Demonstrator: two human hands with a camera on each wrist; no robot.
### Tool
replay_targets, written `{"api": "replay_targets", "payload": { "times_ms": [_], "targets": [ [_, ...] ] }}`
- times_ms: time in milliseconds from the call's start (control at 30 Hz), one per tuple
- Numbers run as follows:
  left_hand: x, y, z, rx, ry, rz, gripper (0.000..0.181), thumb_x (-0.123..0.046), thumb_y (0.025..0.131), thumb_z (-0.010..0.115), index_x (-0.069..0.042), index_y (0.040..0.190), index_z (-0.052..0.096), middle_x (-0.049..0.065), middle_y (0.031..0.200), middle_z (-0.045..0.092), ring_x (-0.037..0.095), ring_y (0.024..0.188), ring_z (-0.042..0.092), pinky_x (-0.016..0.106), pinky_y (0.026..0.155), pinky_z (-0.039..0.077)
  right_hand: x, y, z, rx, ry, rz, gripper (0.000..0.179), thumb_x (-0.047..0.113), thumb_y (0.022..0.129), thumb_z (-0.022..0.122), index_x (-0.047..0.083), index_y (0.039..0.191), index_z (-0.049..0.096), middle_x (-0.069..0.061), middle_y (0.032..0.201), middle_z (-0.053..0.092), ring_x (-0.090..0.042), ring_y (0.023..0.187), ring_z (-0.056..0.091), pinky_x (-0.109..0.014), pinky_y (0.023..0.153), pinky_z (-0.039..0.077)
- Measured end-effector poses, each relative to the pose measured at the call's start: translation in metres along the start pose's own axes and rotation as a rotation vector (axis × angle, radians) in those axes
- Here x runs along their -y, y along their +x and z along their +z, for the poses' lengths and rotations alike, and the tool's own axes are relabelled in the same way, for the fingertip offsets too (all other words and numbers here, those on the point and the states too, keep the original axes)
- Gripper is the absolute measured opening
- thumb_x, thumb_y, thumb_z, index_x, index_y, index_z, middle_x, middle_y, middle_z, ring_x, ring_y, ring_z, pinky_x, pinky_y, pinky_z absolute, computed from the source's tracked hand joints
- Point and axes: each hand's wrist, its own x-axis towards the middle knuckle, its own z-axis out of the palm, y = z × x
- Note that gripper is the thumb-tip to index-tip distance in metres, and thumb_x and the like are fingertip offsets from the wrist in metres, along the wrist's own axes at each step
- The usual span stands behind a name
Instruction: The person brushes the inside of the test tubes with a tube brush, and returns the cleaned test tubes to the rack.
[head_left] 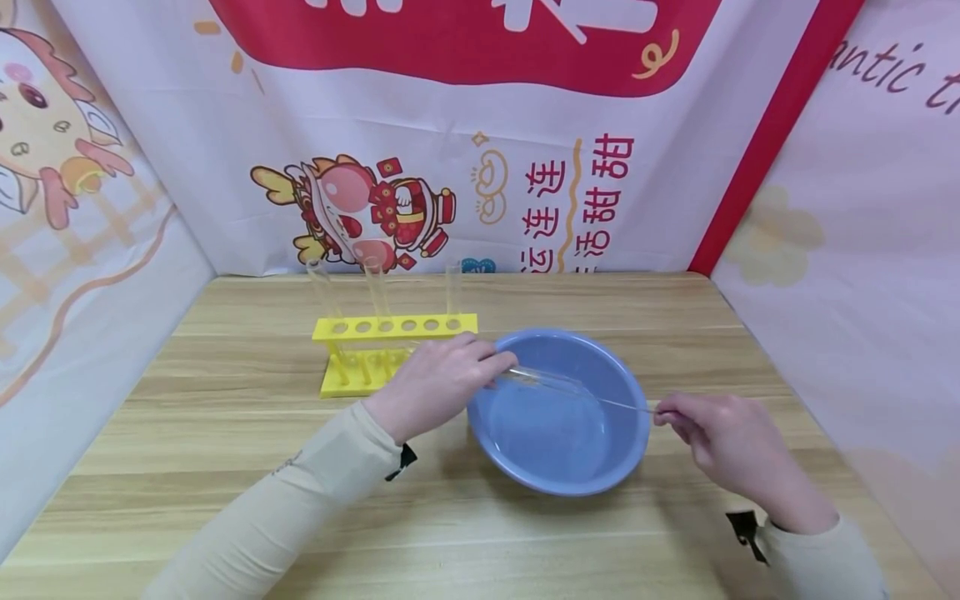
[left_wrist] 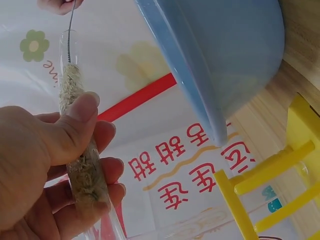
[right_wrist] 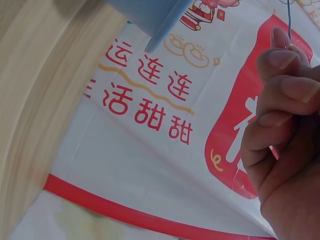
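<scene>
My left hand [head_left: 438,379] grips a clear glass test tube [head_left: 543,381] that lies nearly level over the blue basin [head_left: 555,479], its mouth facing right. Inside the tube, a test tube brush with pale bristles [left_wrist: 71,87] shows in the left wrist view, reaching down past the fingers. The brush's thin twisted wire handle [head_left: 626,406] comes out of the mouth. At the wire's far end my right hand [head_left: 731,442] pinches it between thumb and fingertips, just beyond the basin's right rim. In the right wrist view only a short piece of wire [right_wrist: 289,20] shows above the fingertips.
Behind the left forearm stands a yellow test tube rack [head_left: 395,327] holding three upright clear test tubes, one of them at its left end [head_left: 324,292]. The basin sits on the wooden table [head_left: 247,475]. Printed cloth walls [head_left: 585,108] close off the back and both sides.
</scene>
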Motion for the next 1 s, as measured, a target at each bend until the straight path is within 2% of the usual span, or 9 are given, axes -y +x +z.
{"api": "replay_targets", "payload": {
  "times_ms": [300,400,467,533,633,767,1000],
  "targets": [
    [0.003,-0.003,0.000,-0.017,0.006,0.014,0.044,-0.013,0.084,0.081,-0.015,0.125,0.068,0.005,0.109,0.070,0.019,0.093,0.066,0.030,0.072,0.059,-0.006,-0.005,-0.004,0.024,0.020,-0.011,0.048,0.045,0.107,0.035,0.021,0.084,0.070,0.015,0.075,0.069,-0.002,0.059,0.064,-0.025,0.045,0.046],
    [0.005,-0.004,0.000,-0.035,0.015,0.025,0.043,-0.012,0.083,0.081,-0.015,0.124,0.068,0.004,0.106,0.071,0.019,0.090,0.065,0.029,0.071,0.059,-0.008,-0.007,-0.007,0.045,0.040,0.000,0.026,0.028,0.103,0.054,0.020,0.085,0.070,0.015,0.075,0.069,0.001,0.060,0.062,-0.023,0.049,0.048],
    [0.007,-0.005,0.001,-0.045,0.019,0.031,0.042,-0.012,0.083,0.081,-0.015,0.123,0.068,0.004,0.106,0.071,0.019,0.089,0.065,0.029,0.069,0.059,-0.009,-0.009,-0.008,0.065,0.058,0.019,0.013,0.012,0.093,0.066,0.020,0.084,0.070,0.018,0.074,0.066,0.004,0.060,0.059,-0.020,0.051,0.048],
    [0.009,-0.006,0.001,-0.055,0.021,0.037,0.042,-0.013,0.083,0.082,-0.015,0.123,0.068,0.004,0.106,0.070,0.019,0.088,0.065,0.029,0.068,0.059,-0.010,-0.010,-0.010,0.087,0.074,0.037,0.024,-0.003,0.079,0.073,0.020,0.084,0.070,0.021,0.073,0.062,0.007,0.059,0.054,-0.018,0.053,0.047],
    [0.011,-0.007,0.002,-0.060,0.018,0.039,0.043,-0.013,0.083,0.082,-0.015,0.123,0.067,0.005,0.108,0.071,0.020,0.088,0.065,0.030,0.068,0.059,-0.011,-0.012,-0.011,0.112,0.101,0.062,0.034,-0.011,0.070,0.077,0.020,0.083,0.069,0.025,0.070,0.053,0.010,0.059,0.046,-0.015,0.054,0.043],
    [0.012,-0.010,0.002,-0.057,0.011,0.033,0.044,-0.012,0.082,0.082,-0.015,0.124,0.067,0.006,0.110,0.071,0.021,0.090,0.065,0.030,0.069,0.059,-0.013,-0.015,-0.013,0.131,0.125,0.078,0.038,-0.014,0.069,0.077,0.021,0.084,0.069,0.026,0.068,0.048,0.010,0.058,0.042,-0.013,0.054,0.039],
    [0.014,-0.012,0.000,-0.057,0.005,0.026,0.048,-0.012,0.081,0.083,-0.015,0.126,0.067,0.007,0.114,0.070,0.022,0.095,0.066,0.032,0.073,0.059,-0.017,-0.020,-0.015,0.125,0.172,0.089,0.038,-0.018,0.071,0.073,0.018,0.085,0.069,0.023,0.068,0.049,0.009,0.057,0.042,-0.011,0.053,0.037]
  ]
}}
